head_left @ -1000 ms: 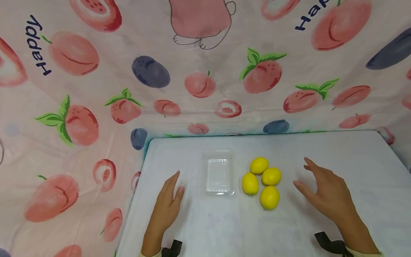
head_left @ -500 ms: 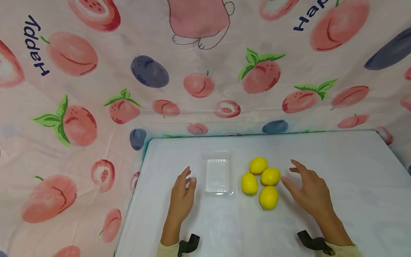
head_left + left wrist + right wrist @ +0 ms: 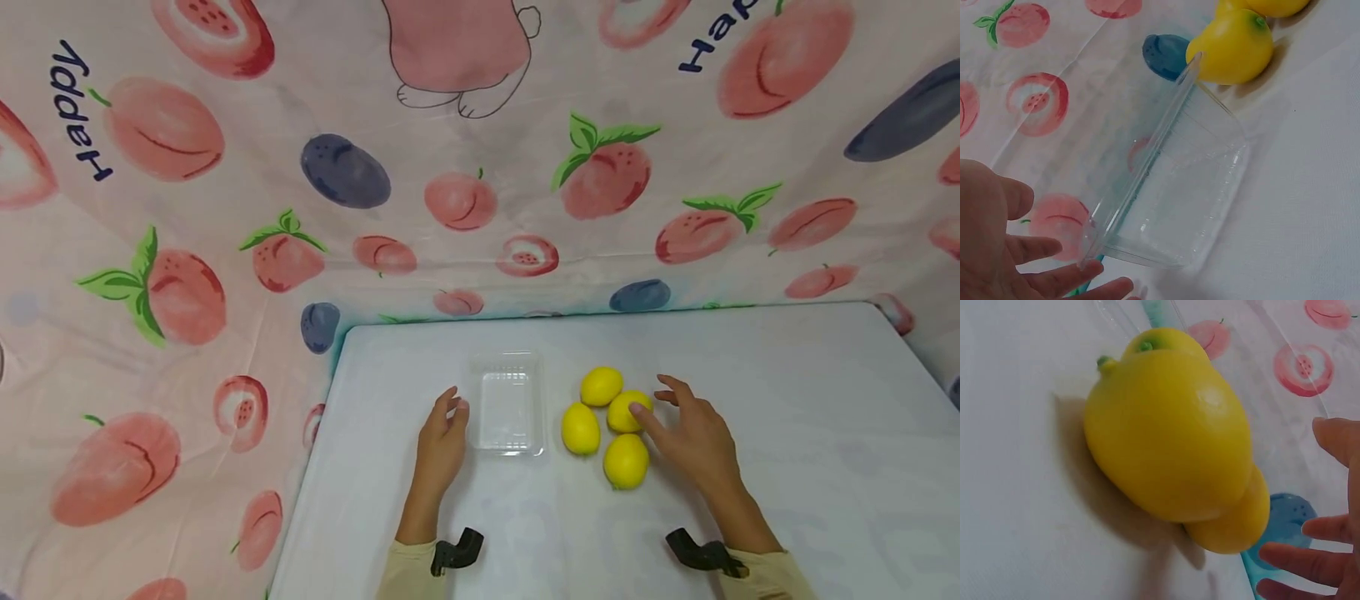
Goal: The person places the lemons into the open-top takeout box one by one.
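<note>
A clear plastic container (image 3: 507,446) stands on the white table, left of several yellow lemons. My left hand (image 3: 444,446) is at the container's left side, fingers loosely extended; in the left wrist view its fingertips (image 3: 1091,269) come right at the rim. My right hand (image 3: 693,437) hovers over the right side of the lemons, thumb and fingers spread with nothing between them. Its thumb overlaps the right-hand lemon (image 3: 624,408) in the head view. The other lemons are a front one (image 3: 626,462), a left one (image 3: 581,429) and a back one (image 3: 602,387). A large lemon (image 3: 1166,431) fills the right wrist view.
The white table (image 3: 840,450) ends at the back against a hanging cloth (image 3: 420,142) printed with peaches and strawberries, which also covers the left side. A black wrist mount (image 3: 459,550) sits on the left wrist and another black mount (image 3: 701,552) on the right.
Both hands have moved inward: the left hand rightward to the container's side, the right hand leftward to the lemons. The container and lemons stay in place.
</note>
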`<state>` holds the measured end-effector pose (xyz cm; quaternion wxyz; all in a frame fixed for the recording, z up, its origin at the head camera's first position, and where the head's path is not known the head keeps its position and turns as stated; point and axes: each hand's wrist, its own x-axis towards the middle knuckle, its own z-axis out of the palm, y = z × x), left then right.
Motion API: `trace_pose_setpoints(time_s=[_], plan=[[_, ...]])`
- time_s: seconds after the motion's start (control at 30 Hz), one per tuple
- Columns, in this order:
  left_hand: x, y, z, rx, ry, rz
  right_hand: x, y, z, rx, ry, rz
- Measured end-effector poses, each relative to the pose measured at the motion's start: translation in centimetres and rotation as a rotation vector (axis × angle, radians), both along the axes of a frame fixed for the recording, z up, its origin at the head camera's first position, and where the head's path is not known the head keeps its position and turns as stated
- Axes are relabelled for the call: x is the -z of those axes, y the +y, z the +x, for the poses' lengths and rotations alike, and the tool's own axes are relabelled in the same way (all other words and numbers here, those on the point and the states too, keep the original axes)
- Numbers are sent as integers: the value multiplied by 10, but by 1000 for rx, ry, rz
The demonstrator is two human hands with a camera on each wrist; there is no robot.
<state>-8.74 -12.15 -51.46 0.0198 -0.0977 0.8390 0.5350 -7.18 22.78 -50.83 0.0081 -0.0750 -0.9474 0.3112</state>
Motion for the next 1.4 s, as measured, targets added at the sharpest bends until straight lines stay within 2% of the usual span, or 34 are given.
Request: trace_pose_setpoints(time_s=[0.1, 0.2, 0.37, 0.53, 0.77, 0.87, 1.1, 1.4], plan=[[5, 3, -5, 7, 27, 31, 3, -4, -2, 3, -35, -2], [10, 4, -11, 25, 61, 59, 7, -6, -3, 4, -27, -4], [19, 6, -21, 57, 74, 104, 10, -9, -7, -3, -46, -20], [28, 4, -25, 72, 67, 149, 12, -12, -8, -3, -73, -18], [38, -3, -30, 119, 119, 299, 16, -12, -10, -17, -51, -27], [43, -6, -30, 132, 127, 331, 18, -12, -12, -23, -53, -26], [50, -11, -25, 154, 179, 315, 20, -11, -13, -46, -85, -14], [53, -11, -22, 160, 186, 267, 25, -5, -11, -37, -80, -38]])
